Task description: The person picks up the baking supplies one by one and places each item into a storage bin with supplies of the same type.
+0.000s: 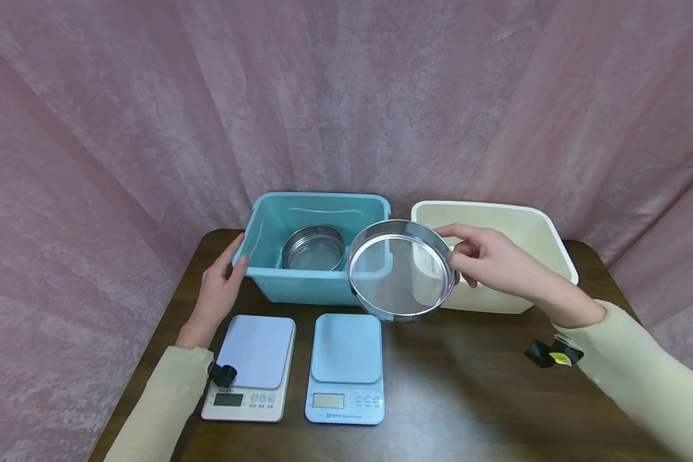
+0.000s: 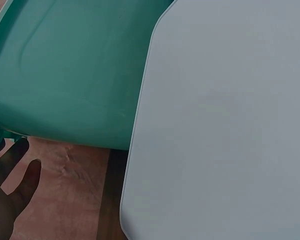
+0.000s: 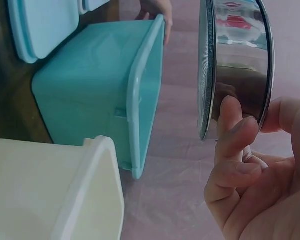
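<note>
My right hand [image 1: 487,256] pinches the edge of a round metal sieve [image 1: 398,276], tilted so its fine mesh faces the head camera. Its polished side wall shows in the right wrist view, between thumb and fingers. The sieve hangs above the table, in front of the gap between a blue plastic bin [image 1: 300,287] and a cream bin [image 1: 491,301]. Another, smaller-looking metal sieve [image 1: 314,253] lies inside the blue bin. My left hand [image 1: 216,292] touches that bin's left side near its front corner, fingers extended and thumb apart.
In front of the blue bin lie two kitchen scales: a white one [image 1: 248,394] at left, partly under my left sleeve, and a light blue one [image 1: 348,359] beside it. The brown table [image 1: 473,391] backs onto a pink curtain [image 1: 346,96].
</note>
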Demonstrator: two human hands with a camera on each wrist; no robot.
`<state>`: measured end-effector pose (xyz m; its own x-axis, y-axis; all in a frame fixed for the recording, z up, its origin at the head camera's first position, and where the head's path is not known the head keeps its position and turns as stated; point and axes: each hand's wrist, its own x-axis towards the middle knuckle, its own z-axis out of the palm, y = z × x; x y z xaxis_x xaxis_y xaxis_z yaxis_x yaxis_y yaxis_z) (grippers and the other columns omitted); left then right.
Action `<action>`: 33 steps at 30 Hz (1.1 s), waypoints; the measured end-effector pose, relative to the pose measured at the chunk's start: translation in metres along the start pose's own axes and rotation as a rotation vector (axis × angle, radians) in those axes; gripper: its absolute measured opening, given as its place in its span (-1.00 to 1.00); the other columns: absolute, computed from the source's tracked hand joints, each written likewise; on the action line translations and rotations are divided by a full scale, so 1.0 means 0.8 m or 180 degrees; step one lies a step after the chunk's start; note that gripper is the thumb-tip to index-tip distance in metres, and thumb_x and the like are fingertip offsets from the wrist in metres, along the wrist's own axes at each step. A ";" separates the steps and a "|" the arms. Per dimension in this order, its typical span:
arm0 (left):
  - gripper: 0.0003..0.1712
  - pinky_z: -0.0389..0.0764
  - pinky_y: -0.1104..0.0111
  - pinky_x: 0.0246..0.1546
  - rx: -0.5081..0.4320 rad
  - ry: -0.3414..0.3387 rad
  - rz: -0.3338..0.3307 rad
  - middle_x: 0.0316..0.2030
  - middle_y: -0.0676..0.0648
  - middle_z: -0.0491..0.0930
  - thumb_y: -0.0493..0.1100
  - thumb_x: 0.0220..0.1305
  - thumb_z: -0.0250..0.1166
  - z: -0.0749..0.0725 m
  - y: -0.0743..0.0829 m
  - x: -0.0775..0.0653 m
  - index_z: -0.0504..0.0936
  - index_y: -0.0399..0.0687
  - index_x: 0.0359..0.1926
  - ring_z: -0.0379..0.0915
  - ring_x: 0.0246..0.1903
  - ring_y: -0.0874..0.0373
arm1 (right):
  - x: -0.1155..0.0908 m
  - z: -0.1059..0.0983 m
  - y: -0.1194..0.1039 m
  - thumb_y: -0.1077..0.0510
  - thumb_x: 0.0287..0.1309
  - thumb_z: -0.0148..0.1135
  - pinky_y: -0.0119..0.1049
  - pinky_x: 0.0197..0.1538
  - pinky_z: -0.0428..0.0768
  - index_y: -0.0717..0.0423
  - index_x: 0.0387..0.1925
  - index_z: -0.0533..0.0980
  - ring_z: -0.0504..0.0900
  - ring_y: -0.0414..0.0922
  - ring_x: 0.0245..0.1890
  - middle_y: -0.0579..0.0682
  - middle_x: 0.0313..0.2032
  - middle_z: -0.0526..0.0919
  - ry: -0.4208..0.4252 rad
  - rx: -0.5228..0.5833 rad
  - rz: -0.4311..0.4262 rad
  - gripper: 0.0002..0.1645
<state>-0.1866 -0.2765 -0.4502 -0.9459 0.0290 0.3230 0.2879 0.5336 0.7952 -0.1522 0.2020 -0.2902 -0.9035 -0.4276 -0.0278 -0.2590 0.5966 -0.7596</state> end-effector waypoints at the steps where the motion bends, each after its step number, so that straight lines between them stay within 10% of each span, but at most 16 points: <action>1: -0.38 0.47 -0.11 0.23 0.0011 -0.0002 -0.0008 0.48 -0.20 0.37 -0.02 0.65 0.08 0.000 0.001 0.000 0.23 0.12 0.62 0.39 0.34 -0.14 | 0.003 -0.001 -0.002 0.33 0.21 0.04 -0.30 -0.56 0.30 0.01 0.29 0.55 0.48 -0.04 -0.64 0.01 -0.57 0.63 -0.0001 -0.0001 0.0008 -0.39; 11: -0.38 0.48 -0.14 0.22 -0.0008 0.0014 -0.0024 0.47 -0.20 0.38 -0.07 0.64 0.09 0.000 -0.001 0.000 0.24 0.05 0.62 0.40 0.34 -0.17 | 0.038 -0.006 -0.015 0.33 0.21 0.00 -0.27 -0.52 0.43 0.07 0.35 0.49 0.50 -0.02 -0.62 0.06 -0.56 0.65 -0.0057 0.0032 0.0020 -0.35; 18: -0.38 0.40 0.57 0.08 0.0025 0.0009 -0.0013 0.47 -0.18 0.39 -0.05 0.64 0.10 -0.002 0.003 -0.001 0.25 0.11 0.61 0.41 0.32 -0.12 | 0.059 -0.010 -0.023 0.29 0.24 0.01 -0.28 -0.53 0.37 0.13 0.37 0.47 0.51 -0.05 -0.63 0.01 -0.57 0.66 -0.0091 -0.0074 -0.0022 -0.36; 26: -0.38 0.46 -0.15 0.25 0.0028 0.0014 0.0003 0.48 -0.20 0.38 -0.02 0.65 0.07 -0.001 0.000 0.000 0.24 0.10 0.62 0.38 0.35 -0.17 | 0.083 -0.008 -0.032 0.24 0.24 0.02 -0.31 -0.51 0.34 0.14 0.35 0.49 0.50 -0.05 -0.62 -0.01 -0.57 0.67 -0.0075 -0.0027 0.0007 -0.37; 33: -0.38 0.41 -0.19 0.29 0.0042 0.0018 -0.0037 0.48 -0.19 0.37 0.00 0.65 0.07 -0.002 0.000 0.001 0.25 0.10 0.62 0.36 0.37 -0.18 | 0.107 -0.006 -0.036 0.19 0.25 0.05 -0.28 -0.47 0.41 0.12 0.31 0.52 0.51 -0.05 -0.62 0.05 -0.53 0.70 -0.0025 -0.0041 -0.0031 -0.42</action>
<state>-0.1871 -0.2781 -0.4493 -0.9483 0.0179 0.3169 0.2750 0.5450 0.7921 -0.2238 0.1514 -0.2678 -0.8982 -0.4388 -0.0256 -0.2722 0.6010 -0.7515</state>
